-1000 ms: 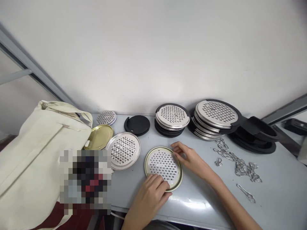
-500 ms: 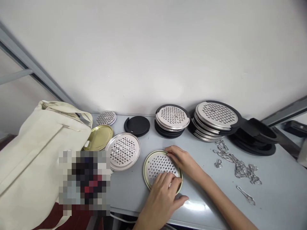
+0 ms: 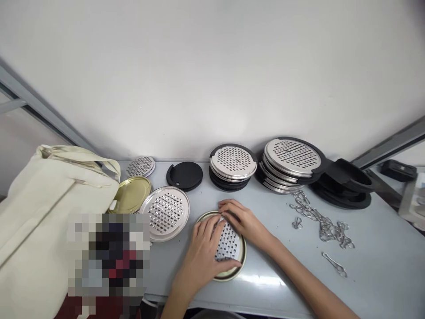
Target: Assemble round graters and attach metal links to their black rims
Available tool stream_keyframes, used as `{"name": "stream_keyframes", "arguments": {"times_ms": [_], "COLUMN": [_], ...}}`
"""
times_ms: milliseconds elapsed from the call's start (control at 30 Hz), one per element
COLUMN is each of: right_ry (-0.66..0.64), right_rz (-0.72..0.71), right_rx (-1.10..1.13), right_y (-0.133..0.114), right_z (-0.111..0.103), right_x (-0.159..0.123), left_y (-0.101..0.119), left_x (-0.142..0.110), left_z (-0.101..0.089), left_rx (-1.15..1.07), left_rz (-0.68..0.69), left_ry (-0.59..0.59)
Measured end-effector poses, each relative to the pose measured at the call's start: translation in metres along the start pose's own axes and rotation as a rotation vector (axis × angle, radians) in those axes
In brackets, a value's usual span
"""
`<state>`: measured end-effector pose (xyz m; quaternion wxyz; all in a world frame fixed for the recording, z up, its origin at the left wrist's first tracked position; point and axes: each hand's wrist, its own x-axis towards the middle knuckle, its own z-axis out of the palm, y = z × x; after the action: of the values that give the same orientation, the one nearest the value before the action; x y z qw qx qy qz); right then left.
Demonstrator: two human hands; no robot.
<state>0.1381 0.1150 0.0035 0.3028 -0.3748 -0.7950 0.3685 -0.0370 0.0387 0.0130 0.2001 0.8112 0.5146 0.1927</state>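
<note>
A round perforated grater plate lies within a gold-coloured rim on the grey table. My left hand rests flat across its left side, thumb apart from the fingers and reaching over the near part. At the far edge, the fingers of my right hand are bent together on the rim, close to my left fingertips. Whatever may lie under the fingers is hidden. Another silvery grater plate sits just left of my left hand, overlapping a gold lid.
Along the wall stand a small grater plate stack, a black round holder and two taller stacks of graters. Black bowl-like parts and wire clips are at right. A cream bag occupies the left.
My left hand has shifted from the near edge to the left and far side of the plate. My right fingers have slid left along the far rim. The view has turned slightly.
</note>
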Motion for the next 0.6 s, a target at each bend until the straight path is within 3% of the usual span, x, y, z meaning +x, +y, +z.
{"name": "stream_keyframes", "arguments": {"times_ms": [267, 600], "right_ry": [-0.080, -0.053], "right_rz": [0.104, 0.176], "right_rx": [-0.102, -0.007], "right_y": [-0.013, -0.019], "right_z": [-0.014, -0.009], "right_x": [-0.010, -0.012], "left_y": [0.000, -0.001], "left_x": [-0.004, 0.000], "left_z": [0.008, 0.008], "left_rx": [-0.013, 0.054], "left_rz": [-0.103, -0.041], "left_ry": [0.063, 0.046]}}
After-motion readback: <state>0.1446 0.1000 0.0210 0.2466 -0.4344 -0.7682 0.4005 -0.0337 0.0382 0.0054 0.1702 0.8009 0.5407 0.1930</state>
